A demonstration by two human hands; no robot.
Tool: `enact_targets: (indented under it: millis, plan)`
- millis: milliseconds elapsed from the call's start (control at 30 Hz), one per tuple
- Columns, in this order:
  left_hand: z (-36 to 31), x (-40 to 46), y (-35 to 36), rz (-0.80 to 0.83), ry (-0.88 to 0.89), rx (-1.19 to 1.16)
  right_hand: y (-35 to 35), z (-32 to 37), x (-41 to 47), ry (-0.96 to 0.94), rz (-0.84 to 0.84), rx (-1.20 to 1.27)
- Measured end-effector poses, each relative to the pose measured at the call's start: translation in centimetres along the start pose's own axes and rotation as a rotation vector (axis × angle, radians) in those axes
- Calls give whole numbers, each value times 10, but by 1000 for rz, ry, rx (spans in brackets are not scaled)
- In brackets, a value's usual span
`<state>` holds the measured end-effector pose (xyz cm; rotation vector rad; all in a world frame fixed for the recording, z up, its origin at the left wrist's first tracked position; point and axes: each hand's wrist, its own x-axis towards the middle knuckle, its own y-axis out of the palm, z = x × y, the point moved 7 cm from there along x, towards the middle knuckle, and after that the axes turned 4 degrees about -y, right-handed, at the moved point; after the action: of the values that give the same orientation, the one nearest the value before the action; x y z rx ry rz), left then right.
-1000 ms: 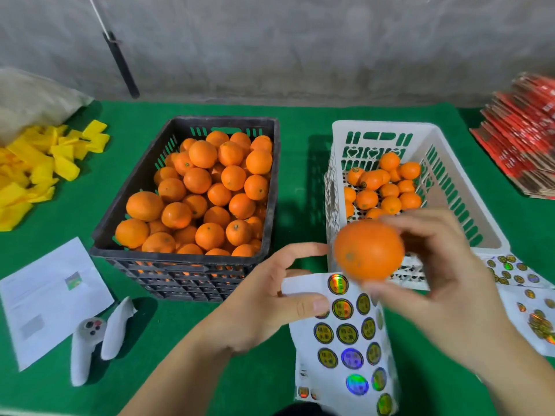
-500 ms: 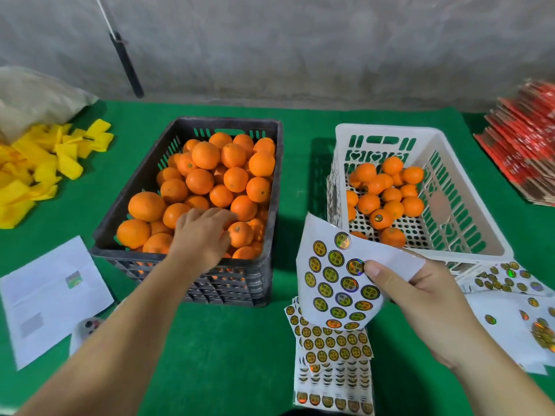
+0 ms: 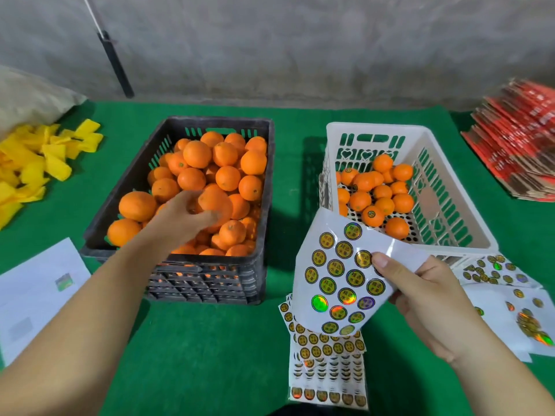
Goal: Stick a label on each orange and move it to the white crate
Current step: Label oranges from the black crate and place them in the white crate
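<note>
Left hand now grips orange, lifted above black crate; previously reaching in. Right hand still pinches label sheet.

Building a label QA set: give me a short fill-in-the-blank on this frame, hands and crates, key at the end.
1. The left hand grips an orange over the ____ crate.
2. The right hand holds a sheet of round ____.
3. The white crate stands to the ____ of the other crate.
4. The table is covered in ____ cloth.

Missing words: black; stickers; right; green
</note>
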<state>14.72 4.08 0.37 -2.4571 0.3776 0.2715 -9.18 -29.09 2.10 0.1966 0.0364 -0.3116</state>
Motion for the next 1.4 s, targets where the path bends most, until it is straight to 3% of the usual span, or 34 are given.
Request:
enact_targets:
  millis: [133, 267, 333, 400, 467, 533, 567, 633, 700, 1000, 1133, 1400]
  plan:
    - [-41, -78, 57, 394, 59, -767, 7, 4, 1, 3, 58, 25]
    - [-77, -142, 118, 817, 131, -1034, 14, 6, 3, 8, 134, -31]
    - [-80, -151, 128, 804, 134, -1033, 16, 7, 3, -10, 126, -56]
    - [-78, -153, 131, 733, 122, -1010, 15, 15, 2, -114, 3, -229]
    - [-73, -151, 131, 649, 146, -926, 19, 33, -7, -427, -169, -675]
    - [-72, -152, 131, 611, 196, -788, 35, 42, -19, -724, -108, -925]
    - [-73, -154, 130, 606, 230, -725, 41, 38, -20, -721, -14, -910]
    - [-75, -156, 128, 590, 284, -633, 42, 25, -16, -507, 128, -717]
    - [-78, -159, 126, 606, 341, -587, 39, 18, -13, -349, 161, -558]
    - [-84, -171, 126, 734, 400, -473, 32, 29, -11, -349, 186, -536]
    - [-87, -173, 127, 729, 418, -464, 38, 33, -15, -357, 299, -507]
    - [-86, -173, 130, 751, 402, -505, 29, 29, -11, -241, 294, -377]
